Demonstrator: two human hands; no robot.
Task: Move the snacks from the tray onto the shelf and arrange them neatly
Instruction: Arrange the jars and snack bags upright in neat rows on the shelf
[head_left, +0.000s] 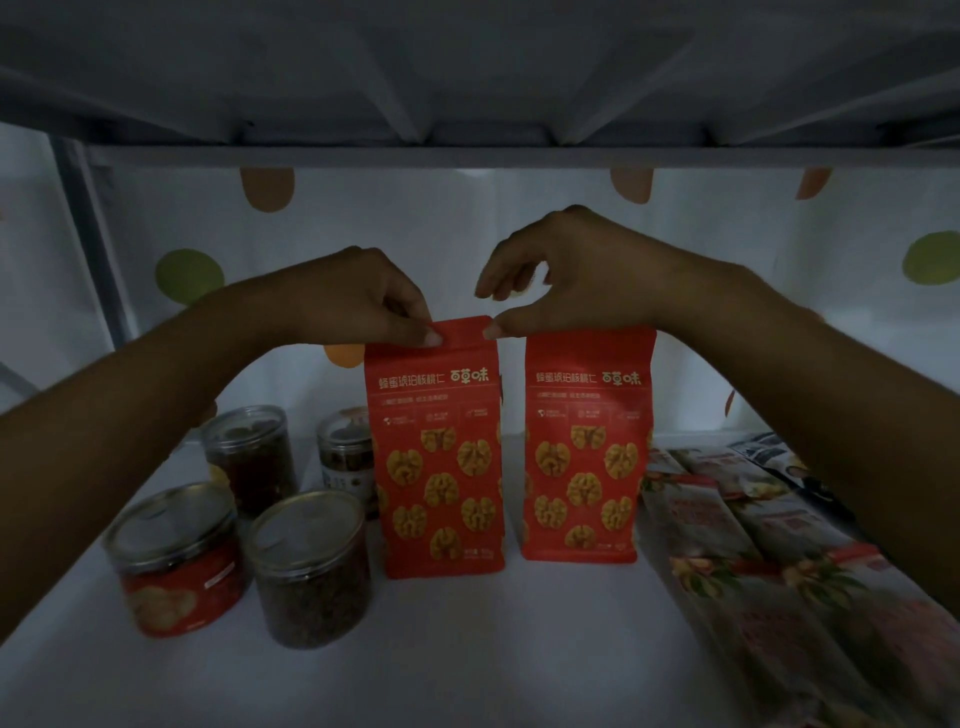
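My shelf (467, 654) is white and flat. Two bags with walnut pictures stand up in the middle with a small gap between them: the left red bag (439, 467) and the right red bag (584, 457). Four round jars (311, 571) stand on the left, two in front and two behind. Long flat packets (753, 561) lie on the right.

The head view faces forward, seemingly slightly downward, close into the dim shelf (519, 649).
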